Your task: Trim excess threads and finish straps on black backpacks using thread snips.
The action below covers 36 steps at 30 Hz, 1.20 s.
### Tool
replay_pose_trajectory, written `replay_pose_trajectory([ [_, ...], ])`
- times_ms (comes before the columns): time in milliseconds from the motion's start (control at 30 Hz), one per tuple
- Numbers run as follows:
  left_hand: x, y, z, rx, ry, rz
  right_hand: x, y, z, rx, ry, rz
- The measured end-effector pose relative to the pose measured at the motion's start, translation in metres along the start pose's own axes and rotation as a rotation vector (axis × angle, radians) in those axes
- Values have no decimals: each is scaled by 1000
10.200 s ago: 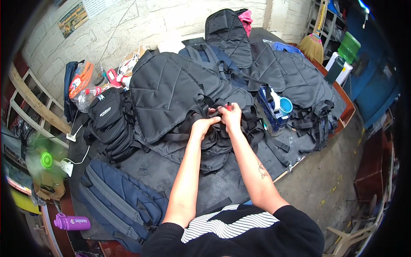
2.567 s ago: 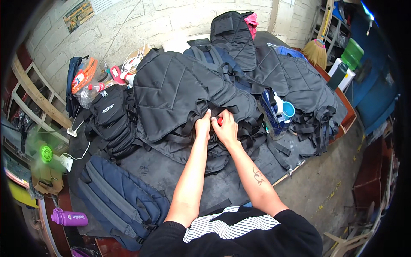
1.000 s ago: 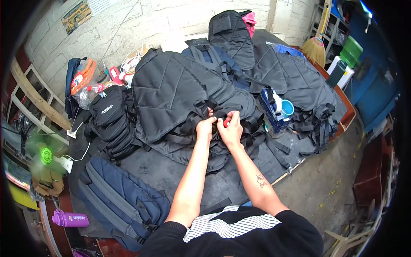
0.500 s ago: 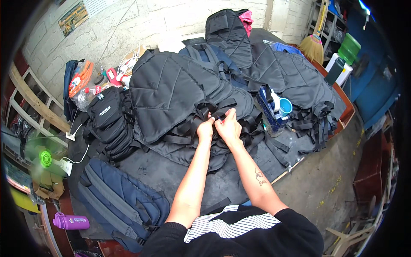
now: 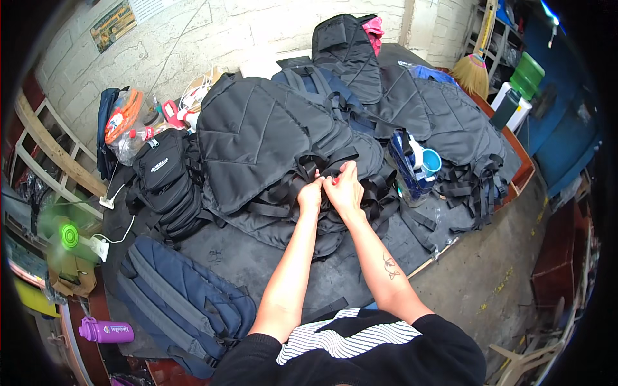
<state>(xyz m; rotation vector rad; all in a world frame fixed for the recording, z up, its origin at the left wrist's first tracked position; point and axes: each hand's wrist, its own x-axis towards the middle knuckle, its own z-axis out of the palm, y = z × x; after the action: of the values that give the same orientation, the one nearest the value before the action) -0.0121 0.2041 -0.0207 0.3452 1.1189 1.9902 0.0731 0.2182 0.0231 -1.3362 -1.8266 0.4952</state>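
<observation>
Both hands meet mid-bench on the straps [image 5: 302, 183] at the lower edge of the big quilted black backpack [image 5: 257, 141]. Left hand [image 5: 311, 193]: fingers curled tight, pinching a black strap. Right hand [image 5: 344, 186]: fingers pressed together around a small red item [image 5: 335, 181], too small to identify, touching the left hand. The backpack lies flat at centre of the bench [image 5: 257, 257], on top of more black packs, loose straps trailing toward the right. Just right of the hands: a blue bottle holder with a blue cup [image 5: 430, 161]. Left of the pack: a small black pouch bag [image 5: 164, 177]. Near left edge: a navy backpack [image 5: 180, 309], with a purple bottle [image 5: 106, 331] beside it. Further back: another black pack [image 5: 347, 55] and a broom [image 5: 475, 67] at the far right.
</observation>
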Motion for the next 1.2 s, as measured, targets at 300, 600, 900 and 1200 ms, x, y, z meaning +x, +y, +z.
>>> replay_pose_trajectory([
  [300, 25, -22, -24, -26, -79, 45, 1, -12, 3, 8, -13, -51],
  [600, 9, 42, -8, -179, -209, -162, 4, 10, -4, 607, 327, -1],
  [900, 13, 52, -13, -89, -287, -256, 24, -3, -5, 747, -484, 79],
  [1200, -13, 60, -11, 6, -297, -134, 45, 18, 19, 941, -35, 309],
])
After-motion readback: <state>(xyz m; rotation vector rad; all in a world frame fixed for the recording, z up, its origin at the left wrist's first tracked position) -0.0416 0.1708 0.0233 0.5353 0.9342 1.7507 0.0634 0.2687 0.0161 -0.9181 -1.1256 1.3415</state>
